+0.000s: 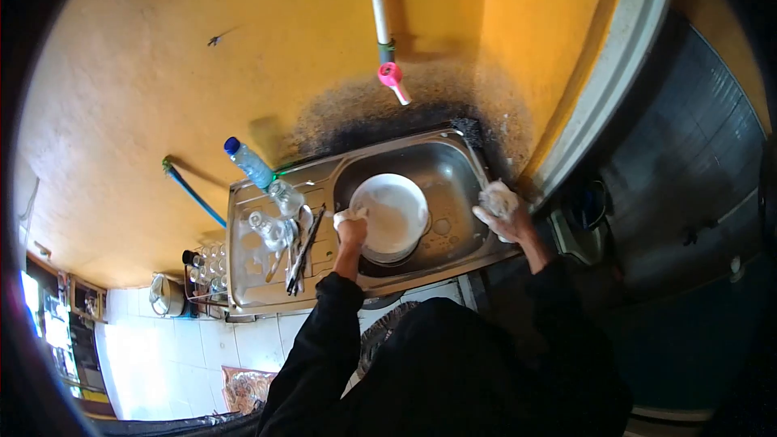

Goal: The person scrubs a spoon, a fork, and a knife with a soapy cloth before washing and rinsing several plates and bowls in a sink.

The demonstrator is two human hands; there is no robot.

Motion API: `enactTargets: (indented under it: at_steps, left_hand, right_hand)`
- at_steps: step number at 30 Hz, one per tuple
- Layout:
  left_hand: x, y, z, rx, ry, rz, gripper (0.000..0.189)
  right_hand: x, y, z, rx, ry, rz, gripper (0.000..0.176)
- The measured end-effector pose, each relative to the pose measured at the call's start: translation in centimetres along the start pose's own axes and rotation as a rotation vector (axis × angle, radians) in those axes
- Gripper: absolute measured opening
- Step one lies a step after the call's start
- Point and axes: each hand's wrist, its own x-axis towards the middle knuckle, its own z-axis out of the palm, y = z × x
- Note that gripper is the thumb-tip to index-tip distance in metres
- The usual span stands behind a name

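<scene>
In the sink basin (457, 186) stands a stack of white dishes, and the top white dish (392, 206) holds cloudy, soapy water. My left hand (351, 232) is closed at the left rim of that dish, its fingers covered in white suds. Whether it grips the rim or something small is hidden by the foam. Over the right edge of the sink, my right hand (511, 225) holds a foamy, whitish-grey scrubber (498, 199), with suds on the fingers. Bubbles dot the basin floor between the dishes and my right hand.
On the drainboard at left lie a clear blue-capped bottle (251, 163), glass jars (271, 228) and several dark-handled utensils (306, 251). A pink tap (391, 75) hangs above the basin. A rack of glasses (209, 267) stands beyond the drainboard.
</scene>
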Motion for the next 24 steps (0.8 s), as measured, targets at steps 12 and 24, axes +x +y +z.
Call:
enactTargets:
  at_steps: [12, 24]
  left_hand:
    - [-0.3, 1.0, -0.2, 0.596, -0.22, -0.237, 0.037]
    - [-1.9, 4.3, -0.6, 0.561, 0.02, -0.243, 0.024]
  right_hand:
    - [-4.2, -0.2, -1.3, -0.579, -0.117, -0.075, 0.057]
    - [7.8, 2.4, 14.3, 0.167, -0.61, 0.337, 0.05]
